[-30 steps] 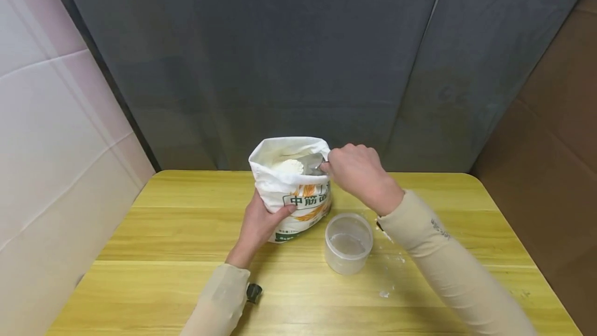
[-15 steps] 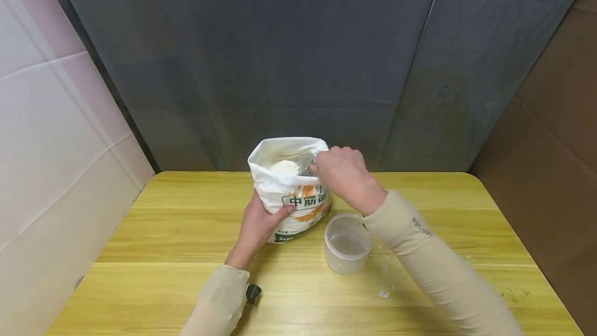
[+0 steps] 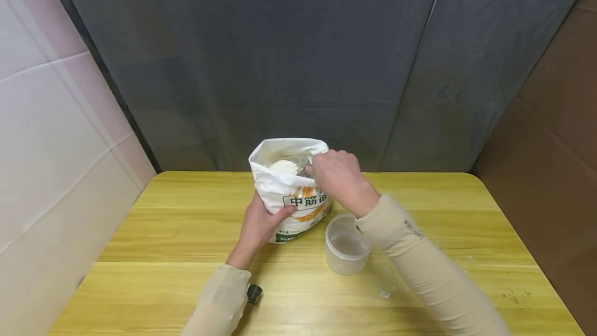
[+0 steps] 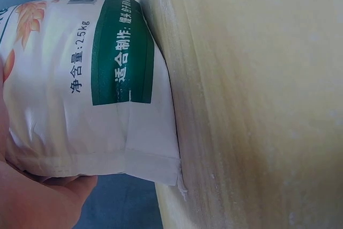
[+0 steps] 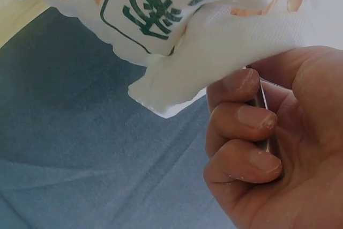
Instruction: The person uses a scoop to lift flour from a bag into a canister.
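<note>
An open white flour bag [image 3: 275,186] with green and orange print stands at the table's far side. My left hand [image 3: 261,219] grips its left side, thumb across the front; the left wrist view shows the bag's printed lower part [image 4: 53,89] against the wood. White flour [image 3: 283,166] shows inside the mouth. At the right rim, my right hand [image 3: 342,178] holds a metal scoop [image 3: 302,163] whose bowl is inside the bag, next to the flour. Curled fingers [image 5: 252,119] wrap the thin metal handle in the right wrist view. The hand hides part of the scoop.
A translucent round plastic tub [image 3: 346,265] stands right of the bag, under the right forearm, with a little whitish content or residue at its bottom. White flour specks [image 3: 384,294] lie on the wooden table [image 3: 163,232]. A dark grey curtain [image 3: 280,66] hangs behind.
My right hand has moved left and slightly down, carrying the scoop further into the bag. The left hand, bag and tub have stayed in place.
</note>
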`<state>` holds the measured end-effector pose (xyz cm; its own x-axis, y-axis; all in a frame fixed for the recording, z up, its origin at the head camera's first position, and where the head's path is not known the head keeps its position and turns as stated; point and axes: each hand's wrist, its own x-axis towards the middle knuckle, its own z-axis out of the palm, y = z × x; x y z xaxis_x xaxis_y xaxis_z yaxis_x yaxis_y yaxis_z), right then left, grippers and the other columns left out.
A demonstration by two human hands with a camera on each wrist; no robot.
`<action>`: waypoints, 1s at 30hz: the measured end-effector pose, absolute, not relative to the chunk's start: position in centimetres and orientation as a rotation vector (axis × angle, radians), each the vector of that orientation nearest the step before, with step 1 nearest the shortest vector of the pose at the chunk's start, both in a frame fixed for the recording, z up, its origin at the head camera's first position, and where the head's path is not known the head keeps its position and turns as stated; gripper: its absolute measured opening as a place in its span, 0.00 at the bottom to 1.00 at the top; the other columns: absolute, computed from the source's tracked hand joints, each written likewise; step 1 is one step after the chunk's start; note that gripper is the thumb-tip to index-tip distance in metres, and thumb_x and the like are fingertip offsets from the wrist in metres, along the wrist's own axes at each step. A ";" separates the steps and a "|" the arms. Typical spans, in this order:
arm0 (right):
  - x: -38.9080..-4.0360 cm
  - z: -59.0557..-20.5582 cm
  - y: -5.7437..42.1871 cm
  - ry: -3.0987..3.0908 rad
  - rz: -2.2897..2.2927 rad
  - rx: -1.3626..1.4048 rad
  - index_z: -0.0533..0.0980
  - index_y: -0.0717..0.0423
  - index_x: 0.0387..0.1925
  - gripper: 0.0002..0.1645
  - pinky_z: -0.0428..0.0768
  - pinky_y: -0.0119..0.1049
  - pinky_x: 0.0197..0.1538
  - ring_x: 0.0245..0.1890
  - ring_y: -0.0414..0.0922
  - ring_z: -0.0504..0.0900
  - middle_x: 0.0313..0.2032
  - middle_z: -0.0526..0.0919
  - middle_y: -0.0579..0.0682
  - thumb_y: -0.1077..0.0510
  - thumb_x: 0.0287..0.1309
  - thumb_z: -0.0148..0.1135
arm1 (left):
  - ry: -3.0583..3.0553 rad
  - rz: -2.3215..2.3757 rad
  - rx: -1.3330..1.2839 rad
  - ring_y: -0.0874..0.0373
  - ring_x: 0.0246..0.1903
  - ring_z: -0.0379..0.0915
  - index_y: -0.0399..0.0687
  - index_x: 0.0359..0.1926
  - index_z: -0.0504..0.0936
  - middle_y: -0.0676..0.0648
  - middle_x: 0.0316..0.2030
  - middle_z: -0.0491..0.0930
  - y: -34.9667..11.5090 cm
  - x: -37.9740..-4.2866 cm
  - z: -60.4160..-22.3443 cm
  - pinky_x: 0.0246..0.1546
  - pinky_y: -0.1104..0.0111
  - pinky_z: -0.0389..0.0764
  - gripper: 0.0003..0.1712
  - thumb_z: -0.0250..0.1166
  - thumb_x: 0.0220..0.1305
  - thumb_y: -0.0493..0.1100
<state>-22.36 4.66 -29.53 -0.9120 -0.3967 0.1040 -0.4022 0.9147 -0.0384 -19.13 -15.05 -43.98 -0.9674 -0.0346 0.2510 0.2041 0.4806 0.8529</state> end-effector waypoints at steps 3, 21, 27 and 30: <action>-22.4 -29.8 4.5 -2.961 0.080 0.629 0.87 0.48 0.38 0.19 0.80 0.47 0.25 0.26 0.49 0.80 0.28 0.82 0.50 0.42 0.75 0.58 | -2.484 -1.475 -0.155 0.39 0.58 0.77 0.41 0.69 0.65 0.36 0.56 0.80 -15.1 -19.2 -44.1 0.62 0.45 0.75 0.47 0.81 0.55 0.48; -22.8 -30.9 3.9 -2.911 0.071 0.653 0.85 0.50 0.32 0.22 0.79 0.46 0.22 0.23 0.49 0.79 0.24 0.78 0.48 0.42 0.75 0.57 | -2.501 -1.479 -0.149 0.40 0.57 0.77 0.41 0.67 0.66 0.37 0.55 0.81 -15.1 -19.1 -44.1 0.62 0.47 0.75 0.45 0.81 0.55 0.48; -23.0 -30.9 4.2 -2.947 0.138 0.598 0.85 0.50 0.33 0.23 0.78 0.47 0.24 0.24 0.51 0.79 0.26 0.81 0.50 0.40 0.76 0.56 | -2.498 -1.475 -0.145 0.40 0.57 0.77 0.41 0.68 0.66 0.37 0.55 0.81 -15.2 -19.2 -44.3 0.62 0.46 0.75 0.46 0.81 0.55 0.48; -23.1 -30.7 4.4 -2.968 0.167 0.572 0.84 0.50 0.33 0.23 0.78 0.48 0.25 0.26 0.52 0.79 0.28 0.82 0.50 0.40 0.76 0.55 | -2.491 -1.475 -0.150 0.39 0.58 0.76 0.42 0.69 0.65 0.37 0.57 0.80 -15.2 -19.3 -44.3 0.63 0.46 0.75 0.47 0.81 0.55 0.48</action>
